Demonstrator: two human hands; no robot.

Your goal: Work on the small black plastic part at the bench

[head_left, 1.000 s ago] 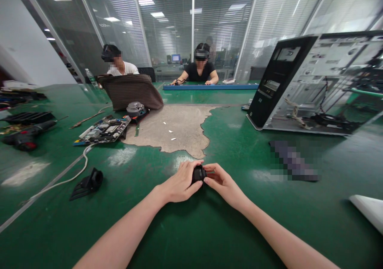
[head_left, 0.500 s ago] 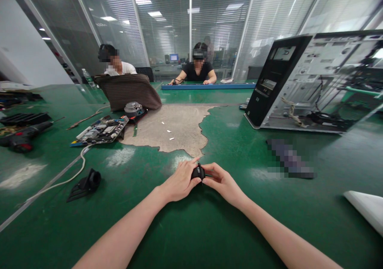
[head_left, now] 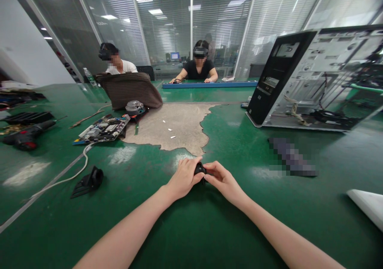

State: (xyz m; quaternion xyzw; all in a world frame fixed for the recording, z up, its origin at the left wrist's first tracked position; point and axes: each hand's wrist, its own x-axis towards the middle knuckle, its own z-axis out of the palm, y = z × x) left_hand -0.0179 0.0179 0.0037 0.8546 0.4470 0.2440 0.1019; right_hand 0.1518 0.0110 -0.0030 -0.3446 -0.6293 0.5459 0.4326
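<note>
A small round black part [head_left: 200, 168] is held between my two hands, just above the green table [head_left: 191, 229]. My left hand [head_left: 184, 178] grips its left side, thumb at the near edge and fingers over the far side. From the right, my right hand [head_left: 221, 180] pinches the part with thumb and fingertips. Fingers cover much of the part, so its exact shape cannot be told. Off to the left lies a black plastic piece with a round opening [head_left: 88, 182].
An open computer case [head_left: 278, 81] stands at the right, near a dark pixelated object [head_left: 291, 156]. On the left are a circuit board [head_left: 103, 129], a power drill [head_left: 28, 135] and a white cable [head_left: 79, 171]. Two people sit across the table.
The black part has turned slightly between my fingers, its face now at another angle. Both hands keep their hold. The view has shifted a little.
</note>
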